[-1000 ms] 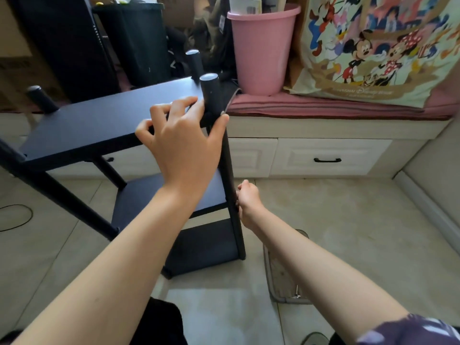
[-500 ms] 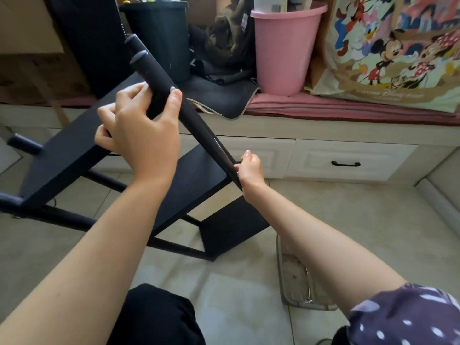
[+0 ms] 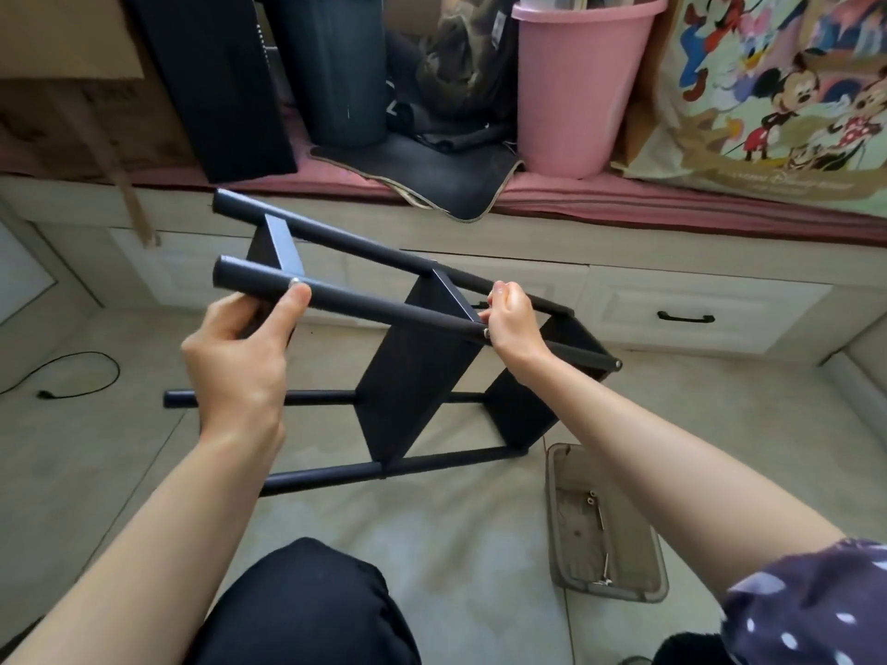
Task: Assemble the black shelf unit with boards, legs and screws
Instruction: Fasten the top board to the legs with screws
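Head view: the black shelf unit [image 3: 413, 371] is seen tipped on its side on the tiled floor [image 3: 461, 530], its boards standing on edge between the legs. An upper leg [image 3: 384, 312] is gripped by both hands: the left hand [image 3: 240, 357] is curled round it near a screw head, the right hand [image 3: 511, 319] clamped on it further along. Just beside the unit, a small tray [image 3: 559, 520] with screws [image 3: 593, 499] lies on the floor.

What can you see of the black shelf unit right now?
The black shelf unit lies tipped on its side on the tiled floor: three matte black boards stand on edge between four round legs running roughly level. Silver screw heads show on the near upper leg. The left hand grips that leg near its end; the right hand grips it by the middle board.
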`<control>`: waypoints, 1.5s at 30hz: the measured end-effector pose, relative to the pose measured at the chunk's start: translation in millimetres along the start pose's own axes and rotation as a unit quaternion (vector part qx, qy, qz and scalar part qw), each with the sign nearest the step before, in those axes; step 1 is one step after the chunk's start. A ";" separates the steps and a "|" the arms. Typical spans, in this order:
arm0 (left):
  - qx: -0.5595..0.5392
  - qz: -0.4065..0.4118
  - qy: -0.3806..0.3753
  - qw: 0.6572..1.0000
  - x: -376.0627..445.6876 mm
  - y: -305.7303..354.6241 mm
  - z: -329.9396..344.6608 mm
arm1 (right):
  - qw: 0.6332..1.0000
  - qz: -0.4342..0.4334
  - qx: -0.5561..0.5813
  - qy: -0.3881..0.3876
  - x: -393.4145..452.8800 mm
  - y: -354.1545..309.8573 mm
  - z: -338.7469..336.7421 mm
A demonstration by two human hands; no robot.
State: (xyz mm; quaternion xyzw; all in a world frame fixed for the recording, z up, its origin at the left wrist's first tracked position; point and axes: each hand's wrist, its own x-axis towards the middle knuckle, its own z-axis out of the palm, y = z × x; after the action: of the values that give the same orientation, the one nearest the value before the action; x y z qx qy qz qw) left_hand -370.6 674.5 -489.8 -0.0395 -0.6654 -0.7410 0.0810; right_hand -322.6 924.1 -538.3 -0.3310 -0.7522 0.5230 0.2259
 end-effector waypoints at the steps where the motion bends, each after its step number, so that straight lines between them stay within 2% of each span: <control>1: -0.011 -0.022 0.000 1.000 -1.1 -8.3 -7.4 | 1.000 -0.002 -0.007 -0.008 -0.7 2.3 0.4; 6: -0.080 -0.129 -0.001 0.988 -15.8 -44.8 -31.3 | 0.998 -0.008 -0.042 -0.043 -7.9 18.1 5.3; 14: -0.105 -0.205 -0.027 0.973 -24.0 -102.9 -54.1 | 0.993 -0.021 -0.084 -0.077 -8.7 49.9 11.4; 23: -0.129 -0.310 -0.022 0.942 -30.4 -173.6 -70.2 | 0.978 -0.071 -0.175 -0.085 -8.2 92.6 35.3; 29: -0.107 -0.279 -0.058 0.953 -24.6 -196.0 -71.9 | 0.963 -0.061 -0.249 -0.080 -6.4 92.7 37.8; 31: -0.106 -0.265 -0.071 0.956 -24.3 -195.9 -72.8 | 0.942 -0.063 -0.318 -0.086 -7.0 87.7 40.2; 33: -0.098 -0.248 -0.078 0.961 -24.1 -196.9 -73.9 | 0.903 -0.100 -0.413 -0.060 -10.3 80.9 44.0; 35: -0.090 -0.232 -0.084 0.965 -23.7 -199.1 -74.5 | 0.878 -0.141 -0.453 -0.062 -15.5 73.2 50.8; 39: -0.028 -0.194 -0.115 0.974 -19.8 -203.2 -79.5 | 0.865 -0.229 -0.407 -0.186 -29.8 65.6 77.5; 42: 0.029 -0.164 -0.143 0.976 -15.4 -199.4 -84.1 | 0.893 -0.195 -0.294 -0.279 -39.4 58.8 102.9; 45: 0.105 -0.133 -0.186 0.968 -10.0 -194.8 -87.2 | 0.891 -0.153 -0.244 -0.351 -35.9 52.8 127.6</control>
State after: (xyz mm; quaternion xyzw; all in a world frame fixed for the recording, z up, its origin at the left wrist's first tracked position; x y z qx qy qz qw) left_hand -390.1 608.4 -692.0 -0.0795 -0.7420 -0.6507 -0.1400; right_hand -371.9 828.7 -632.2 -0.0511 -0.9278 0.3639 -0.0640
